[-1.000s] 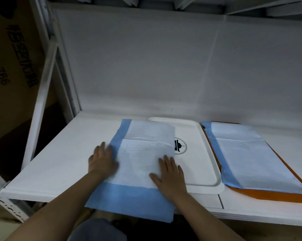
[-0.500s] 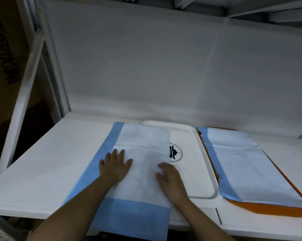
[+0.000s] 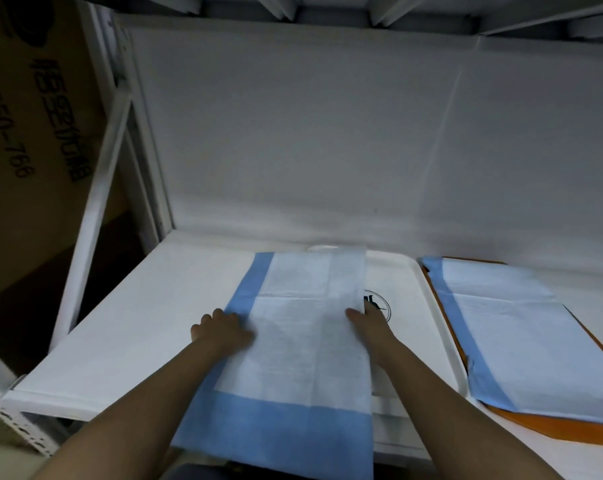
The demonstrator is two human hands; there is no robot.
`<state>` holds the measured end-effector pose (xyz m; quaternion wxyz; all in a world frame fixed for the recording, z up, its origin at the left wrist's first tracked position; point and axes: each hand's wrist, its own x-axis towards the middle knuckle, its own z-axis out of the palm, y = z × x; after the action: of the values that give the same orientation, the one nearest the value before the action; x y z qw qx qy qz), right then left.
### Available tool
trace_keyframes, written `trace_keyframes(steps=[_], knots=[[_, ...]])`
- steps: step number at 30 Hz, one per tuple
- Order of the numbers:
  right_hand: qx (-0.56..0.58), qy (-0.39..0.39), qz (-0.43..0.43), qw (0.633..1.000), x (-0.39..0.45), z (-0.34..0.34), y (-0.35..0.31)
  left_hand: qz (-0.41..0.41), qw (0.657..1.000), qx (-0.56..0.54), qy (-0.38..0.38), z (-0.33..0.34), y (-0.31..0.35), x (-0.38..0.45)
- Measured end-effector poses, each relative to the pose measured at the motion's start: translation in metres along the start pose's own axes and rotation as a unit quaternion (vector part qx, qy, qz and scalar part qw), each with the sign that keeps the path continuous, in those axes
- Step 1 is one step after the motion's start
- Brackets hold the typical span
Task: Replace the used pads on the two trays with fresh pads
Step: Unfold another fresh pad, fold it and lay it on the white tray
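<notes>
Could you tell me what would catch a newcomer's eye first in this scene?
Most striking is the folded pad, white with blue borders, lying over the left part of the white tray and overhanging the shelf's front edge. The left hand and right hand hold its two sides. To the right, another pad covers an orange tray.

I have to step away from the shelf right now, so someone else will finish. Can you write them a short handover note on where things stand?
Left hand: grips the left blue-bordered edge of the folded white absorbent pad.
Right hand: holds that pad's right edge, fingers tucked under it.
The pad lies partly over the left side of the white plastic tray; its near end overhangs the white shelf.
Done: the orange tray on the right carries a spread blue-edged pad.
Left: unfold and centre the held pad on the white tray.
</notes>
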<state>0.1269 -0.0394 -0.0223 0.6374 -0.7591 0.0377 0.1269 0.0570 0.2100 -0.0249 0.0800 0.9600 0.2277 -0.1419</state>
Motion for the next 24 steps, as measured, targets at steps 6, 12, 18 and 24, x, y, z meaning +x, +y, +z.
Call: trace_keyframes(steps=[6, 12, 18, 24], knots=[[0.026, -0.061, -0.069, 0.995, -0.032, -0.017, -0.030, 0.021, 0.991, -0.080, -0.107, -0.017, 0.004, -0.010], [-0.042, -0.013, 0.052, 0.998, -0.042, -0.062, -0.024, 0.076, 0.994, -0.063, -0.041, -0.019, 0.036, -0.036], [-0.108, -0.016, 0.136, 0.985, -0.039, -0.106, -0.002, 0.230, 0.972, 0.018, -0.053, 0.010, 0.088, -0.042], [-0.069, 0.029, 0.118, 0.990, -0.003, -0.109, 0.003, 0.173, 0.985, -0.021, 0.016, 0.028, 0.102, -0.013]])
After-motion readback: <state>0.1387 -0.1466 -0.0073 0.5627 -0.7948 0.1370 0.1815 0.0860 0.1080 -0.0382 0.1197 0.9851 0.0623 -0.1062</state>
